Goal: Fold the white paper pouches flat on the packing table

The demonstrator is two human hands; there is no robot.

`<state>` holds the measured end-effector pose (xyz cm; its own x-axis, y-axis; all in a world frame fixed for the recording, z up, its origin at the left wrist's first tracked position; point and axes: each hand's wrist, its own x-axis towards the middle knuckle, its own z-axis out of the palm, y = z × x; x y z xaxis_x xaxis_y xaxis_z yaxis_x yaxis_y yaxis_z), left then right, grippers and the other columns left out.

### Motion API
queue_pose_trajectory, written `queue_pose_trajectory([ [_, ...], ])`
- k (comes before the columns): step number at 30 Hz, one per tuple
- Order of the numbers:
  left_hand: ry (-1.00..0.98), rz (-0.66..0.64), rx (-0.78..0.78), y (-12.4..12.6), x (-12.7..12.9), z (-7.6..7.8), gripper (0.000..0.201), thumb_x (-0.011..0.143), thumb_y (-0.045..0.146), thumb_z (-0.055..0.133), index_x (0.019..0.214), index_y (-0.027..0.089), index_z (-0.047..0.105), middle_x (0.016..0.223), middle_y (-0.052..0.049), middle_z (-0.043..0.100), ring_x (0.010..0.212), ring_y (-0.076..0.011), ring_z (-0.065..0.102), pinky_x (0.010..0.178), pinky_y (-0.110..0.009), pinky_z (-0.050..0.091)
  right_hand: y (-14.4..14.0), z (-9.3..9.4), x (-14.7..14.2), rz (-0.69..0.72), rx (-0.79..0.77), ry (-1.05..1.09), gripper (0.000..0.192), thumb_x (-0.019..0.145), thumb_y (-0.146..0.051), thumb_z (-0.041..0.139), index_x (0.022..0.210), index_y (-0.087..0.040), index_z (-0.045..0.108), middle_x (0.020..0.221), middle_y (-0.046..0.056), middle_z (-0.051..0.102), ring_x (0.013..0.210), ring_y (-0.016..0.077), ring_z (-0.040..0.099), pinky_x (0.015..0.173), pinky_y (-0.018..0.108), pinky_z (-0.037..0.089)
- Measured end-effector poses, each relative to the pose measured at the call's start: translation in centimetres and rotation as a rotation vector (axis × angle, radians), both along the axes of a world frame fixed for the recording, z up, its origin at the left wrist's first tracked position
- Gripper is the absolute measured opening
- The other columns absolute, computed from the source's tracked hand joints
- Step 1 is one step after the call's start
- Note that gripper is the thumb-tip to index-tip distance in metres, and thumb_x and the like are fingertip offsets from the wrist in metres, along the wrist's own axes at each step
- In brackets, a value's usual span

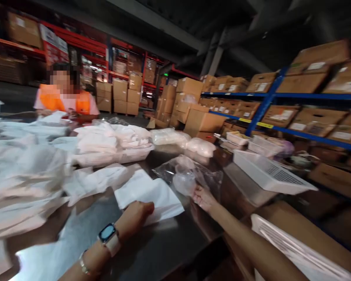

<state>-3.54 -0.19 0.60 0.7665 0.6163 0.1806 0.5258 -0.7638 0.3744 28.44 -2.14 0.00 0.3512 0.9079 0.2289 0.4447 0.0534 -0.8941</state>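
My left hand (137,214), with a smartwatch on the wrist, presses on the near edge of a flat white bag (148,193) lying on the dark metal table (152,253). My right hand (203,197) grips the lower edge of a clear plastic bag (187,173) that lies crumpled just beyond the white bag. The frame is blurred by motion.
Heaps of white packaged goods (111,144) cover the left and middle of the table. White plastic baskets (269,175) stand at the right. A person in an orange vest (66,99) sits across the table at the far left. Shelves of cardboard boxes (307,82) line the right side.
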Motion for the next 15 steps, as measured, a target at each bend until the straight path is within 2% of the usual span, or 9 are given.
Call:
queue_pose_trajectory([
  [3, -0.059, -0.116, -0.103, 0.1, 0.1, -0.7, 0.028, 0.082, 0.012, 0.042, 0.074, 0.021, 0.067, 0.079, -0.001, 0.072, 0.077, -0.0162, 0.065, 0.072, -0.024, 0.042, -4.7, -1.3, 0.5, -0.002, -0.039, -0.071, 0.032, 0.089, -0.047, 0.052, 0.078, -0.019, 0.062, 0.066, 0.002, 0.064, 0.062, 0.0162, 0.064, 0.058, 0.029, 0.054],
  [5, -0.078, -0.148, -0.122, 0.3, 0.1, -1.0, 0.032, 0.084, 0.012, 0.04, 0.081, 0.023, 0.07, 0.088, 0.0, 0.073, 0.084, -0.0171, 0.066, 0.078, -0.024, 0.043, -6.6, -1.1, 0.3, 0.041, -0.072, -0.156, 0.034, 0.087, -0.049, 0.05, 0.081, -0.019, 0.066, 0.072, 0.004, 0.068, 0.071, 0.0195, 0.067, 0.066, 0.033, 0.056],
  [7, -0.083, -0.177, -0.117, 0.4, 0.0, -1.1, 0.037, 0.087, 0.013, 0.037, 0.09, 0.024, 0.072, 0.098, -0.001, 0.072, 0.092, -0.0179, 0.065, 0.083, -0.025, 0.043, -7.4, -0.3, -0.3, 0.112, -0.114, -0.269, 0.032, 0.087, -0.046, 0.052, 0.089, -0.019, 0.069, 0.089, 0.007, 0.072, 0.088, 0.0217, 0.067, 0.08, 0.036, 0.054],
  [9, -0.067, -0.189, -0.111, 0.5, -0.2, -0.8, 0.037, 0.088, 0.014, 0.036, 0.092, 0.023, 0.072, 0.101, -0.002, 0.072, 0.093, -0.0179, 0.065, 0.084, -0.026, 0.043, -7.1, 0.4, -1.4, 0.175, -0.15, -0.401, 0.029, 0.085, -0.041, 0.06, 0.102, -0.019, 0.069, 0.108, 0.008, 0.07, 0.102, 0.0226, 0.063, 0.093, 0.04, 0.049],
  [11, -0.035, -0.173, -0.11, 0.5, -0.4, -0.5, 0.035, 0.089, 0.017, 0.037, 0.09, 0.022, 0.072, 0.1, -0.004, 0.072, 0.09, -0.0177, 0.065, 0.082, -0.026, 0.043, -5.7, 0.7, -2.8, 0.193, -0.179, -0.537, 0.034, 0.084, -0.035, 0.066, 0.113, -0.018, 0.064, 0.117, 0.009, 0.066, 0.109, 0.0232, 0.06, 0.099, 0.044, 0.045],
  [13, -0.012, -0.151, -0.102, 0.6, -0.6, -0.2, 0.033, 0.089, 0.018, 0.038, 0.089, 0.022, 0.071, 0.099, -0.004, 0.071, 0.089, -0.0173, 0.065, 0.08, -0.026, 0.043, -3.3, 0.7, -4.2, 0.177, -0.205, -0.656, 0.03, 0.086, -0.032, 0.066, 0.111, -0.016, 0.063, 0.113, 0.007, 0.065, 0.105, 0.0226, 0.061, 0.096, 0.046, 0.047],
  [15, 0.016, -0.144, -0.07, 0.6, -0.6, -0.1, 0.031, 0.088, 0.018, 0.04, 0.087, 0.021, 0.07, 0.096, -0.004, 0.071, 0.087, -0.0168, 0.065, 0.077, -0.025, 0.043, -0.3, 0.7, -5.4, 0.135, -0.224, -0.749, 0.022, 0.089, -0.031, 0.062, 0.104, -0.014, 0.064, 0.104, 0.004, 0.066, 0.097, 0.02, 0.063, 0.088, 0.042, 0.052],
])
